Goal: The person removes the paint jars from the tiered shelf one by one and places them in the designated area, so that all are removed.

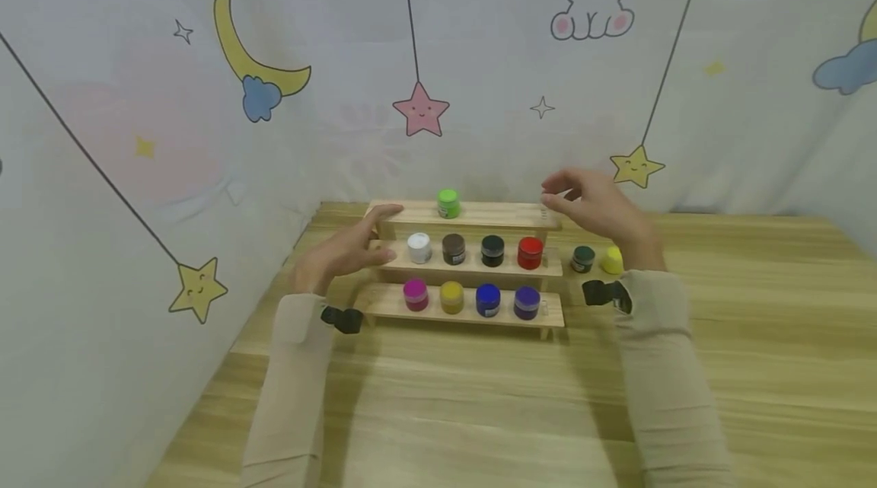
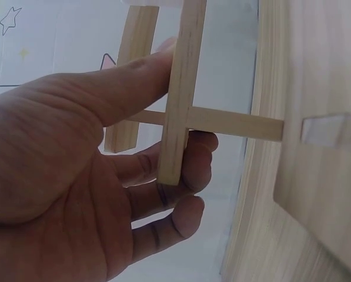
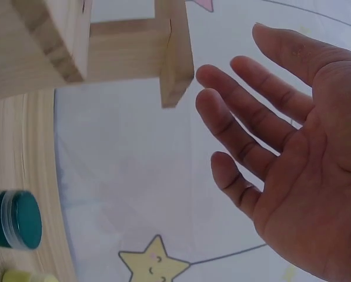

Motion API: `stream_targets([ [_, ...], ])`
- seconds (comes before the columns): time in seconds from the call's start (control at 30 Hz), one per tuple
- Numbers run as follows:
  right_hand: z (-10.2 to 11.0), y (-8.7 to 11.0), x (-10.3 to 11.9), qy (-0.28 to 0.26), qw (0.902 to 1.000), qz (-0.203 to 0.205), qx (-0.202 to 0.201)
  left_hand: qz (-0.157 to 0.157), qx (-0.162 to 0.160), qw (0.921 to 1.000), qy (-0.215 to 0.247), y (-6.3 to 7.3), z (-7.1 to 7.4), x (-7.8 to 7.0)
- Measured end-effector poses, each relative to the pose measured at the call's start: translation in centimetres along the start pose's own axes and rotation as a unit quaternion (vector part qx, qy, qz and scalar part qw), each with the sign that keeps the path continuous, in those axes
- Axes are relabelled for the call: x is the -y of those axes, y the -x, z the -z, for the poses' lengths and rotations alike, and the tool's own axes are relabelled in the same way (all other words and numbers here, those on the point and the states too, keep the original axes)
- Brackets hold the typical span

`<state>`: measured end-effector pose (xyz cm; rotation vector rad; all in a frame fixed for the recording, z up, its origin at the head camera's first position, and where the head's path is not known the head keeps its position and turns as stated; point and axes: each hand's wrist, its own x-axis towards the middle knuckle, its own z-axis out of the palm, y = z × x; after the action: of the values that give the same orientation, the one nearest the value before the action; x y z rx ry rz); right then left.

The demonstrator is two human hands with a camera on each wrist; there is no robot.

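Squarely just below centre in the head view sits the wooden rack [image 1: 496,215], with a lime-green jar [image 1: 448,204] at its twelve o'clock, the left hand [image 1: 346,248] at nine, the right hand [image 1: 596,206] at two, and a dark green jar [image 1: 583,259] and yellow jar [image 1: 612,261] towards three. From the left wrist, thumb and bent fingers grip the rack's end. From the right wrist, loosely curved, spread fingers are just beside the rack's end at eleven o'clock.
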<state>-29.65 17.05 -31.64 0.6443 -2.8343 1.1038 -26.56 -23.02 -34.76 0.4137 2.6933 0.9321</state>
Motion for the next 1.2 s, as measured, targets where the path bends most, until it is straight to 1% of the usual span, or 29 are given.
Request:
stream_targets([
  [0.13, -0.8, -0.6, 0.8, -0.001, 1.0000, 0.006, -0.002, -0.001, -0.001, 1.0000, 0.002, 0.1, -0.1, 0.0],
  [0.27, -1.7, -1.2, 1.6, -0.003, 0.9995, 0.030, -0.005, -0.003, -0.003, 1.0000, 0.000, 0.0, -0.1, 0.0],
  [0.4, -2.6, -1.7, 2.3, 0.001, 0.9990, 0.045, 0.001, -0.004, -0.003, 1.0000, 0.001, 0.0, 0.0, 0.0],
  [0.6, -3.6, -2.1, 3.5, -0.001, 0.9987, 0.047, 0.022, -0.016, -0.003, 0.9999, -0.001, -0.1, 0.0, 0.2],
  [0.8, -4.6, -2.5, 4.6, -0.009, 0.9983, 0.050, 0.031, -0.019, -0.002, 0.9997, -0.013, -0.1, 0.0, 0.1],
  [1.2, -6.5, -3.4, 6.3, -0.013, 0.9972, 0.059, 0.045, -0.007, -0.002, 0.9999, -0.012, -0.1, 0.0, -0.1],
])
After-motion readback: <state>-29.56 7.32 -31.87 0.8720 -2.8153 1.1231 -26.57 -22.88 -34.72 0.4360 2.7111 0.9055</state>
